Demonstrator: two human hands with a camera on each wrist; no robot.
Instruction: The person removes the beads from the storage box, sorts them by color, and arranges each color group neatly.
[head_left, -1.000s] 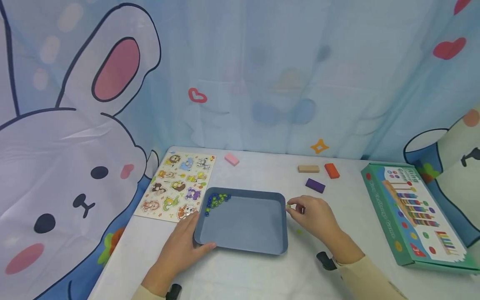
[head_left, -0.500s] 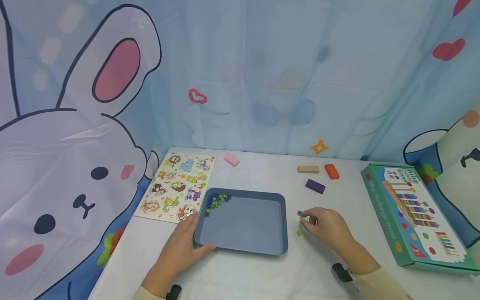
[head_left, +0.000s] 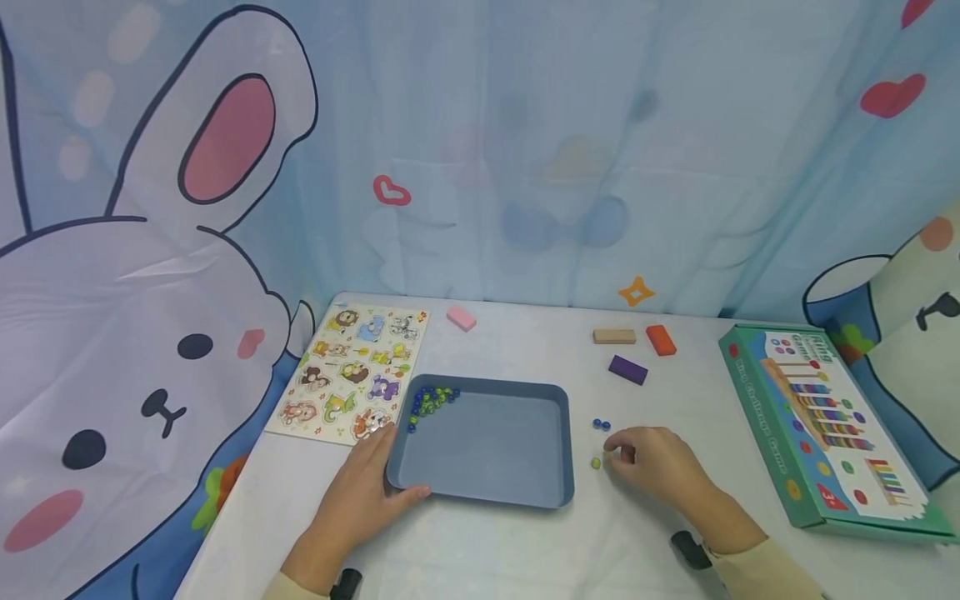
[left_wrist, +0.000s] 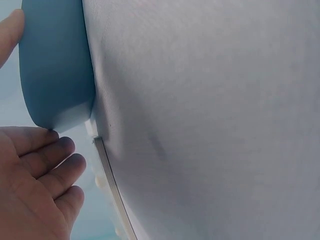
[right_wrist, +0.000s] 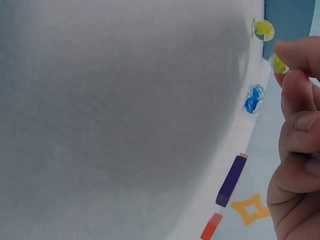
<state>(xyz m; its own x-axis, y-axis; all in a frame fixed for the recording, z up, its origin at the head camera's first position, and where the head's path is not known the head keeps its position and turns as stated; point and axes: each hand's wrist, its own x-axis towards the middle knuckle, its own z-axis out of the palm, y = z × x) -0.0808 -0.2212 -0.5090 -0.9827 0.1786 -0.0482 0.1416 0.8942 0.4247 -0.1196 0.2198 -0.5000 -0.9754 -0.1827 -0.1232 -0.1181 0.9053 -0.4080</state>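
Note:
A blue-grey tray (head_left: 480, 442) lies on the table, with several blue and yellow-green marbles (head_left: 429, 402) gathered in its far left corner. My left hand (head_left: 362, 492) rests at the tray's near left corner, thumb along the front side; its fingers (left_wrist: 55, 155) look relaxed in the left wrist view. Right of the tray, my right hand (head_left: 656, 458) pinches a yellow-green marble (right_wrist: 278, 64) between thumb and forefinger, low over the table. Another yellow-green marble (head_left: 596, 463) lies just left of those fingertips. Two blue marbles (head_left: 602, 425) sit side by side a little farther back.
An animal puzzle board (head_left: 348, 371) lies left of the tray. Behind are a pink block (head_left: 461, 317), a tan block (head_left: 614, 337), an orange block (head_left: 662, 340) and a purple block (head_left: 627, 370). A green game box (head_left: 832, 433) stands at right, before a printed curtain (head_left: 480, 150).
My right hand has moved from the tray's right edge rightward and nearer, now pinching a yellow-green marble. Two blue marbles now show beside it. My left hand stays at the tray corner.

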